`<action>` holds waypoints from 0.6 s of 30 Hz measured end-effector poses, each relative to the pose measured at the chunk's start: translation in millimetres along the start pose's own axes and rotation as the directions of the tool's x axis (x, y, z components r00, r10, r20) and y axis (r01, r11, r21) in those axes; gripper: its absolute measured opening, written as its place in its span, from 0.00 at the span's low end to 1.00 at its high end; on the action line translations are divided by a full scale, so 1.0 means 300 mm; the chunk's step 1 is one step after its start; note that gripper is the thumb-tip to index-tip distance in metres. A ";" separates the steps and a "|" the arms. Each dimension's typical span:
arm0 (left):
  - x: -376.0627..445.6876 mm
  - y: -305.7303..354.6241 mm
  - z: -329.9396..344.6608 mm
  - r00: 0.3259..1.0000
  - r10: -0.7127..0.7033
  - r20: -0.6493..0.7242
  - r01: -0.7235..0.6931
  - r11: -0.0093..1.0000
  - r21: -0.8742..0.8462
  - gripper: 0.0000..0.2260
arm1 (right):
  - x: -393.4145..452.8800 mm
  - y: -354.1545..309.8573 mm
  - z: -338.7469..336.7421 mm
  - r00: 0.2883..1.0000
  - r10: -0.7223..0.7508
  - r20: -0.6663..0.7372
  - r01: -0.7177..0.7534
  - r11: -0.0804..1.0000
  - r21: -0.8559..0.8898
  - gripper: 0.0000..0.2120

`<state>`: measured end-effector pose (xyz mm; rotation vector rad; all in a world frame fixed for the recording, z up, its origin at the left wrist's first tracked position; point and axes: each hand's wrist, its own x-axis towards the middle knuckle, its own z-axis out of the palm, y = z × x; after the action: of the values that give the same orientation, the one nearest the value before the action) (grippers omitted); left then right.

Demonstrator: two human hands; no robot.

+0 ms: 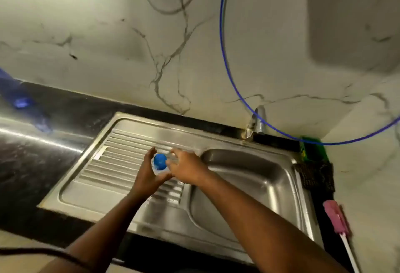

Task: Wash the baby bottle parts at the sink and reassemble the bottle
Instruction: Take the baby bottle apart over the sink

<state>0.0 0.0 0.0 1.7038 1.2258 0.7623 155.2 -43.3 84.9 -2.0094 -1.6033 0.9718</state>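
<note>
While hands [149,173] grip bottle [161,164], brush [337,218] lies beside sink [249,186].

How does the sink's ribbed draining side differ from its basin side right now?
The draining board is flat, shallow and ridged; the basin is deep and smooth. The left hand and right hand grip the baby bottle above the board, not above the basin. The tap stands behind the basin, not behind the board. Both are one piece of shiny steel, and no running water shows.
</note>
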 end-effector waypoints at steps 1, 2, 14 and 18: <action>0.003 -0.030 0.012 0.999 -0.037 -0.011 0.037 0.997 -0.061 0.50 | 0.016 -0.007 0.014 0.996 -0.033 0.088 0.041 0.996 -0.085 0.33; 0.006 -0.043 0.016 0.998 -0.063 0.027 0.066 0.994 -0.091 0.47 | 0.032 -0.012 0.026 0.982 -0.062 0.176 0.096 0.977 -0.190 0.39; -0.008 -0.057 0.112 0.977 0.177 0.121 -0.196 0.966 0.170 0.22 | 0.021 0.174 0.014 0.995 0.057 -0.085 -0.068 0.988 -0.141 0.28; -0.030 0.042 0.170 0.929 0.260 0.264 -0.297 0.949 0.108 0.20 | -0.070 0.291 -0.051 0.983 0.181 0.011 -0.177 0.944 0.277 0.22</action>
<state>45.8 -25.3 -10.3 2.0564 0.8952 0.6116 223.8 -85.0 42.1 -1.9828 -1.2128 1.1740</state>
